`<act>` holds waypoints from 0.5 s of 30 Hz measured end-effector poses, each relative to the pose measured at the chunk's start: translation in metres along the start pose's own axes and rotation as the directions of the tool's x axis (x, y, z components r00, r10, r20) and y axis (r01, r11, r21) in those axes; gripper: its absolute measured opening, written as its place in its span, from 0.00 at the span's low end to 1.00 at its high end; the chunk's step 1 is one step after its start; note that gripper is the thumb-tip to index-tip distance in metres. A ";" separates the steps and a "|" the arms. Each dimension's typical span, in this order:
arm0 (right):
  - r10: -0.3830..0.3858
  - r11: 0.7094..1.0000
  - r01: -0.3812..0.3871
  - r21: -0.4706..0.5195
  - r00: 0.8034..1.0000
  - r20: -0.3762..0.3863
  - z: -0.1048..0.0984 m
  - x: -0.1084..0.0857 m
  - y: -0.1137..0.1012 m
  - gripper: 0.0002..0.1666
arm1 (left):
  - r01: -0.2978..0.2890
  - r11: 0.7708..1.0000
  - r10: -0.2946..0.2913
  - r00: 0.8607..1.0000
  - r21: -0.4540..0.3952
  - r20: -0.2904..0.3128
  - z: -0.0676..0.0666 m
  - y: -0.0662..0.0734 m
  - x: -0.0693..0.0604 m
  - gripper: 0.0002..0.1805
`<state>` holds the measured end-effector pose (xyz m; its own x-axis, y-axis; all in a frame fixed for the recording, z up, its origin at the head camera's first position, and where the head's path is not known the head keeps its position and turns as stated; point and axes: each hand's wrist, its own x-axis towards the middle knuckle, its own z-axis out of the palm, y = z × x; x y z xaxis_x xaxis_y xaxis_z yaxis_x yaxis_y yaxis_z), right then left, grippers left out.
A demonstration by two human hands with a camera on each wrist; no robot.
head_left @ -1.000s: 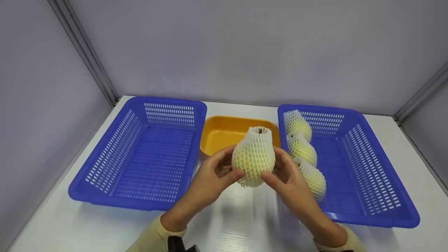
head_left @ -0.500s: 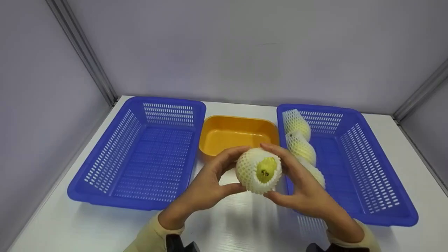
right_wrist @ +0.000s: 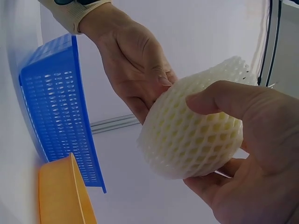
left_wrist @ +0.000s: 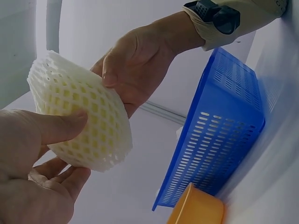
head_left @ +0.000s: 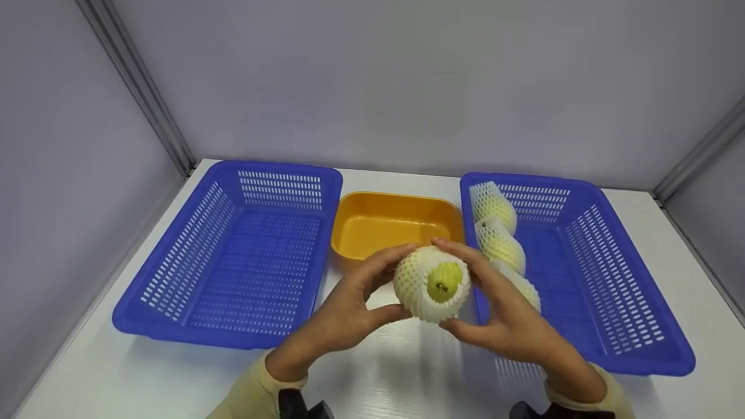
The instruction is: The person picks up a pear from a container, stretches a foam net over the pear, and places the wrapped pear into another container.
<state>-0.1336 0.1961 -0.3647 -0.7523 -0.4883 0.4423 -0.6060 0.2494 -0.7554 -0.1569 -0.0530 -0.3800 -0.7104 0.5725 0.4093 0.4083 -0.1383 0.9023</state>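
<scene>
Both hands hold a yellow-green, pear-like fruit in a white foam net (head_left: pixel 412 285) above the table. Its stem end shows through the net's opening and faces the head camera. My left hand (head_left: pixel 343 311) grips the left side, fingers over the far side and thumb at the lower near side. On the opposite side my right hand (head_left: pixel 506 311) grips it likewise. In the left wrist view the left thumb (left_wrist: pixel 63 127) presses on the net (left_wrist: pixel 81 112). The right wrist view shows the right thumb (right_wrist: pixel 210 99) on the net (right_wrist: pixel 191 135). Some fingertips are hidden behind the fruit.
A blue basket (head_left: pixel 227 339) with nothing in it stands at left. An orange basin (head_left: pixel 401 201) sits between it and a second blue basket (head_left: pixel 646 364). Along that basket's left side lie three netted fruits (head_left: pixel 502 250). A grey wall (head_left: pixel 407 105) rises behind.
The fruit has been tipped from upright so that its stem end turns toward the head camera. Both hands have turned with it. Over the last half second they have hardly moved.
</scene>
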 end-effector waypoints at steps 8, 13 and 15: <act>0.257 0.946 -0.249 0.209 0.966 -0.011 -0.003 0.001 0.003 0.46 | 0.097 0.995 -0.097 0.995 0.019 -0.011 0.005 -0.004 0.002 0.41; 0.258 0.943 -0.255 0.215 0.966 0.014 -0.002 0.002 0.006 0.48 | 0.116 0.993 -0.116 0.993 0.001 -0.035 0.011 -0.008 0.002 0.44; 0.249 0.950 -0.247 0.194 0.968 0.013 -0.001 0.002 0.006 0.48 | 0.111 0.994 -0.111 0.993 -0.006 -0.042 0.012 -0.009 0.002 0.44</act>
<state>-0.1394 0.1975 -0.3673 -0.8761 -0.4216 0.2340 -0.3398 0.1954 -0.9200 -0.1548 -0.0408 -0.3895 -0.7748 0.5502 0.3114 0.3233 -0.0784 0.9430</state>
